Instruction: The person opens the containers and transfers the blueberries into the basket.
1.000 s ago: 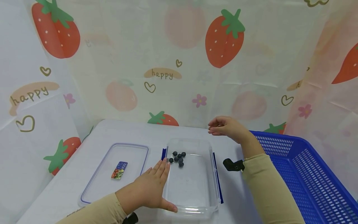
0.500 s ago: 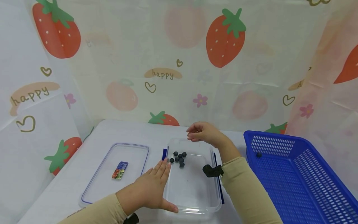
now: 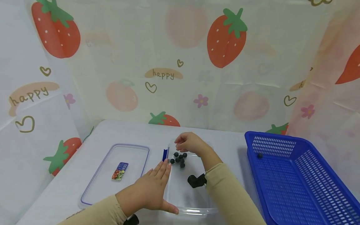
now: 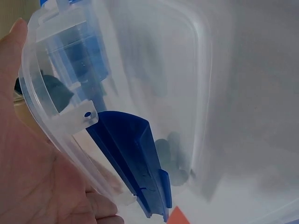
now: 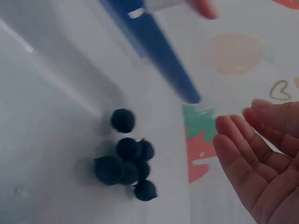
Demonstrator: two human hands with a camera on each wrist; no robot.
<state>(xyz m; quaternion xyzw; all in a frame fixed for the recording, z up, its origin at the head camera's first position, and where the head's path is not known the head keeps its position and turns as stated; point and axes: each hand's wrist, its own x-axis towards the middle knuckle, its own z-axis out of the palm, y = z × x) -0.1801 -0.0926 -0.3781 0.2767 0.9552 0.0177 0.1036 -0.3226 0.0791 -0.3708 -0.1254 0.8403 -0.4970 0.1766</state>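
Note:
Several dark round blueberries (image 3: 179, 159) lie clustered at the far left inside a clear plastic container (image 3: 194, 212) with blue side latches. My left hand (image 3: 150, 189) rests along the container's left rim, its fingers straight and the thumb spread toward the near edge. In the left wrist view, a blue latch (image 4: 133, 158) hangs beside that palm. Over the container's far end, my right hand (image 3: 192, 144) hovers just above the blueberries. Its fingers are loosely bent with nothing between them, as the right wrist view shows beside the berry cluster (image 5: 126, 163).
On the right stands a blue perforated basket (image 3: 284, 184), with one blueberry (image 3: 260, 155) near its far left corner. A clear lid (image 3: 95, 187) with a bluish rim and a colourful label (image 3: 120, 171) lies left of the container. A printed cloth hangs behind the table.
My right hand has swung left from near the basket to above the blueberries, bringing the basket's blueberry into view. The left hand has stayed put.

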